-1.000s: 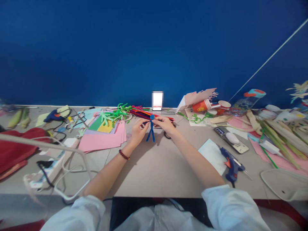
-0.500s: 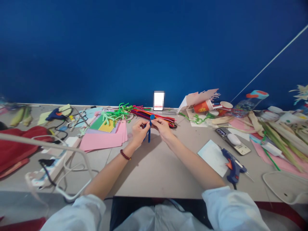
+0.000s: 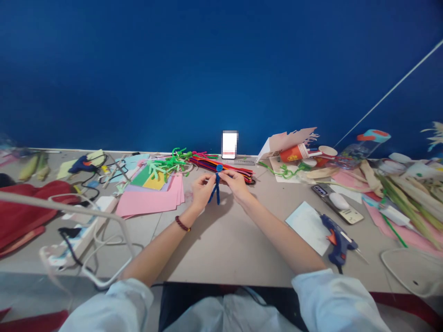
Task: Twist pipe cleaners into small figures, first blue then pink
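A small stick figure of blue pipe cleaner (image 3: pixel 217 190) hangs between my hands, with a round coiled head and two thin legs pointing down. My left hand (image 3: pixel 202 191) pinches it from the left just under the head. My right hand (image 3: pixel 236 183) pinches it from the right at about the same height. Behind both hands lies a bundle of multicoloured pipe cleaners (image 3: pixel 221 170). The figure's arms are hidden by my fingers.
Stacked pink and coloured paper (image 3: pixel 148 203) lies to the left, with bright green pipe cleaner shapes (image 3: pixel 169 163) behind it. A blue glue gun (image 3: pixel 337 242) and a phone (image 3: pixel 337 203) lie right. Paper cups (image 3: pixel 294 153) and dried leaves (image 3: pixel 404 198) crowd the far right.
The figure's legs hang closer together than a second ago, and my hands have drawn nearer to its head. The view has drifted slightly.
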`<state>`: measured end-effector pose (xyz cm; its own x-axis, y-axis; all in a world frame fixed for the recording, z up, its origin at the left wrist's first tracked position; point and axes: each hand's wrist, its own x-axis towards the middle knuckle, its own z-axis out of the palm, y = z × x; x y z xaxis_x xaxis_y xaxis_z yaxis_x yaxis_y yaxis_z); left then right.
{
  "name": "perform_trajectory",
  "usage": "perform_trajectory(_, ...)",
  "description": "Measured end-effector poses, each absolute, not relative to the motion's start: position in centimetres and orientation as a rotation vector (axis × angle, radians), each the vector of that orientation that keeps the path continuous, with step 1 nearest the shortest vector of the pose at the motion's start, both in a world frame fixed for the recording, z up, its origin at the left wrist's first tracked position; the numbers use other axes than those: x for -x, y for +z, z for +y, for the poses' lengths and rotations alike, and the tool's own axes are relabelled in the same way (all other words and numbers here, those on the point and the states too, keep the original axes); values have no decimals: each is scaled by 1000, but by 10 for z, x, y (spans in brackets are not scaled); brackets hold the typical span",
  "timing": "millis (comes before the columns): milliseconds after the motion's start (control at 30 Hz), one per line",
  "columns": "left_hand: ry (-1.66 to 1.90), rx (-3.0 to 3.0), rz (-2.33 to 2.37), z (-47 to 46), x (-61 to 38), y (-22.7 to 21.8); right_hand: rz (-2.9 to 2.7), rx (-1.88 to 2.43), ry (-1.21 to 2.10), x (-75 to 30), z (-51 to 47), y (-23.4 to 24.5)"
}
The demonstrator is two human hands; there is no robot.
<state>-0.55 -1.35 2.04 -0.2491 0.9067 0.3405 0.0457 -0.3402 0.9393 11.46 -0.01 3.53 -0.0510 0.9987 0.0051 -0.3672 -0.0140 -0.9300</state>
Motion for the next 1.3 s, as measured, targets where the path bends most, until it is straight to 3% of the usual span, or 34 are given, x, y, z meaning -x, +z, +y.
perform_trajectory(433, 1347, -1047, 918, -3, 11, 28, -1384, 881, 1355, -139, 14, 40)
perform_trajectory(800, 1302, -1026, 953, -3, 11, 32, -1801, 1025, 698, -146, 9, 48)
perform_trajectory(1300, 1273, -946, 920, -4, 8, 30, -1973, 1133, 439, -141, 0, 54)
